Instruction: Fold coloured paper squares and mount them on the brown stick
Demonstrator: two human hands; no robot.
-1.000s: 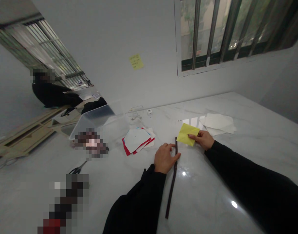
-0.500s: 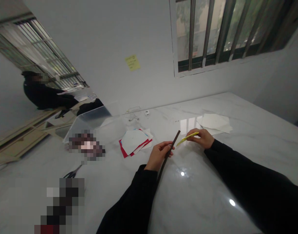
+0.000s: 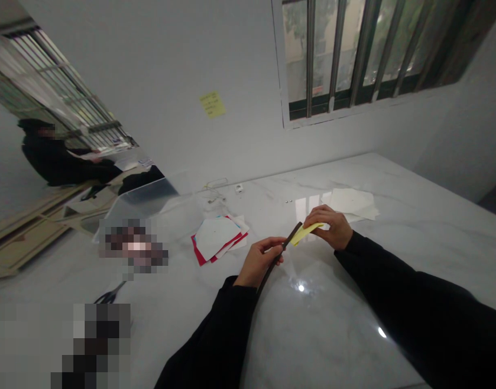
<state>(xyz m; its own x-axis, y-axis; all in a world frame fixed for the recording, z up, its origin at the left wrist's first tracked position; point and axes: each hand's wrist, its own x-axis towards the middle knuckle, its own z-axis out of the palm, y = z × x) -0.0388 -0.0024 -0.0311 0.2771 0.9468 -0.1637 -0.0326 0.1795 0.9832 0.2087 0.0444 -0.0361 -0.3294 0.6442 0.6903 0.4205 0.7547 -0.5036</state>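
Observation:
My left hand is closed round a thin, dark brown strip, its upper end sticking out past the fingers and its lower part running back along my left sleeve. Between the fingers and thumb of my right hand is a small piece of yellow paper. The paper's left end lies right at the strip's upper end; whether the two touch I cannot tell. Left of my left hand, a pile of white and red paper pieces rests on the white marbled table.
White paper sheets lie beyond my right hand. Scissors and blurred-out items are at the left, near a clear plastic box. A cable and a white plug sit by the wall. Another person sits at the far left.
My right hand has moved left, bringing the yellow paper up to the strip's upper end. The paper's face now shows more broadly. My left hand keeps its hold; the view has shifted slightly.

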